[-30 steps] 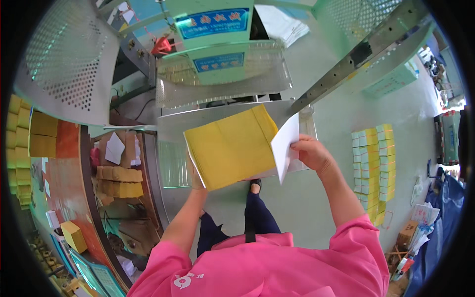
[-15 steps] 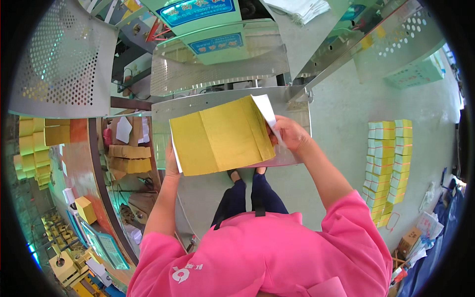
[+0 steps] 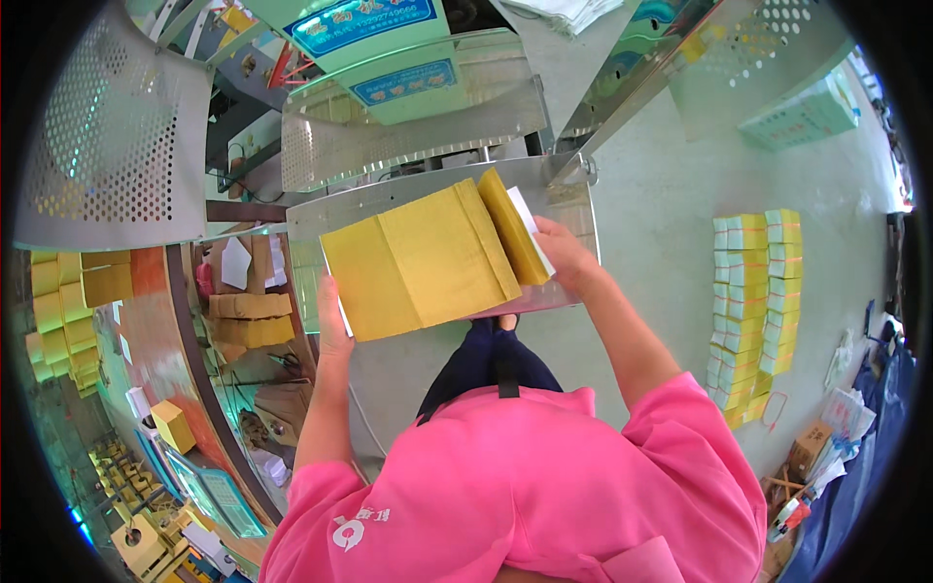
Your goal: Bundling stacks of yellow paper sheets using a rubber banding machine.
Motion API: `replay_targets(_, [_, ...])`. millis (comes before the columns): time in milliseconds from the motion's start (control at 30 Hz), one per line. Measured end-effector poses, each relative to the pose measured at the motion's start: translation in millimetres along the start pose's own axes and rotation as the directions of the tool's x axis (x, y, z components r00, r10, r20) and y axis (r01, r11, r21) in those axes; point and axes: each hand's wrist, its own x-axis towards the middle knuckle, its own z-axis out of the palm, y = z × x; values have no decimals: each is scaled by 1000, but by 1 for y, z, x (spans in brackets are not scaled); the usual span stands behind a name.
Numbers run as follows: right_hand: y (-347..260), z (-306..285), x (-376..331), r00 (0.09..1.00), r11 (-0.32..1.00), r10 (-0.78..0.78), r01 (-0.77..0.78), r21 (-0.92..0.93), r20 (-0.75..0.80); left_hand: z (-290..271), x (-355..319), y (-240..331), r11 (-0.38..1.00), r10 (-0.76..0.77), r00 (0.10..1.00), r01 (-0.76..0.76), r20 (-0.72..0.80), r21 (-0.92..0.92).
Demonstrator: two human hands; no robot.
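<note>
A stack of yellow paper sheets with white edges is held between my two hands, tilted over a metal tray. My left hand grips the stack's left edge, thumb on top, its other fingers hidden beneath. At the right end, my right hand is closed on a folded-up part of the stack, yellow on one face with a white edge. A gap shows between that raised part and the large flat sheet.
A machine with a clear guard stands ahead. Perforated metal panels flank it. Banded yellow-and-white bundles are stacked on the floor at right. A wooden table with a shelf of cardboard is at left.
The right end of the stack has been lifted and parted, showing a yellow face that was hidden. My right hand has shifted slightly up. The whole view has shifted a little.
</note>
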Motion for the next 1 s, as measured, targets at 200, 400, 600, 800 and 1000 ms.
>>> replay_targets(200, [-7, 7, -8, 999, 989, -38, 37, -146, -2, -4, 2, -1, 998, -34, 999, 34, -8, 45])
replay_targets(400, [-9, 9, 0, 924, 868, -367, 299, -395, -107, 3, -1, 8, 999, -44, 999, 44, 16, 18])
replay_targets(600, [6, 18, 9, 885, 851, -441, 358, -384, -152, -1, 2, 10, 995, -39, 998, 34, 54, 92])
replay_targets(800, [-10, 17, 5, 867, 733, -477, 301, -610, -146, -4, 2, 13, 987, -116, 993, 117, -10, 108])
replay_targets(1000, [-8, 6, 9, 927, 709, -366, 226, -668, -76, 11, 2, 15, 981, -115, 989, 127, -90, 148])
